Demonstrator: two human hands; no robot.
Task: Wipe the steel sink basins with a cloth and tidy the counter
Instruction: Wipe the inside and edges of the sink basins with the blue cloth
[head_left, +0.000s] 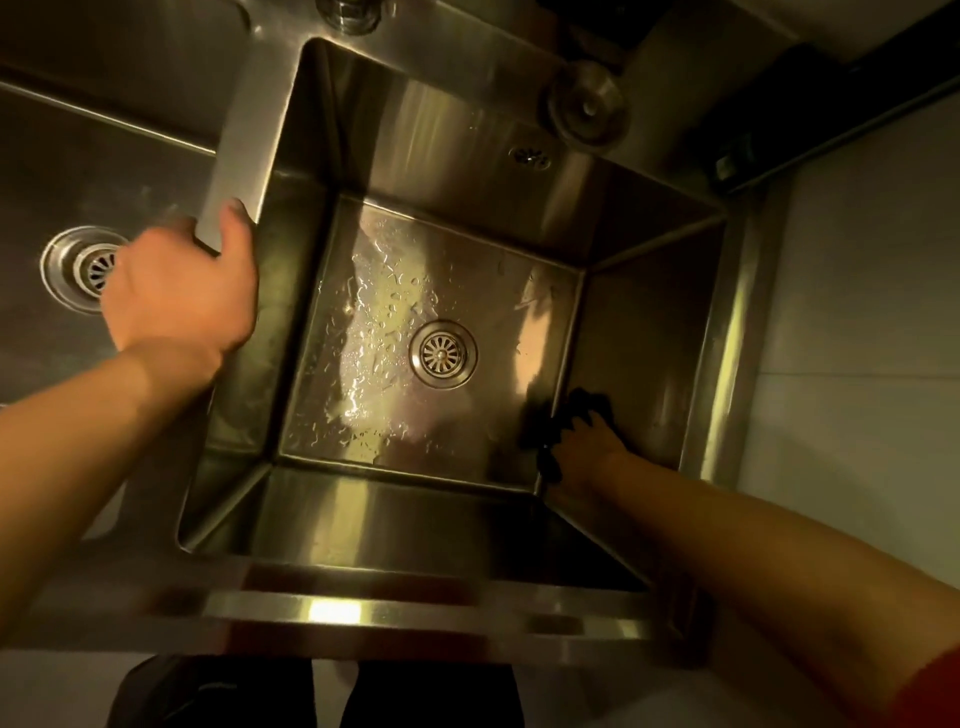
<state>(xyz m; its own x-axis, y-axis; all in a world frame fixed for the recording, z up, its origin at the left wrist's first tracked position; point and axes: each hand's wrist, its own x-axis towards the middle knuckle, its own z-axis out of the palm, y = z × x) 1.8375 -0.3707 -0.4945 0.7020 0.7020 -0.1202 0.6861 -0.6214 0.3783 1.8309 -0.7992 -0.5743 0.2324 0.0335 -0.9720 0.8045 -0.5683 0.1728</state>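
Note:
A deep steel sink basin (467, 499) fills the middle of the view, its floor wet with droplets around a round drain (442, 354). My right hand (584, 449) is down in the near right corner of the basin, pressing a dark cloth (550, 441) against the floor and right wall. My left hand (179, 283) grips the steel divider (244, 140) between this basin and the left basin (104, 171), thumb hooked over the divider's edge.
The left basin has its own drain (78, 267), partly behind my left hand. A round steel sink plug (587, 104) lies on the back rim. A glass object (348, 13) stands at the top edge. A pale counter (857, 338) runs along the right.

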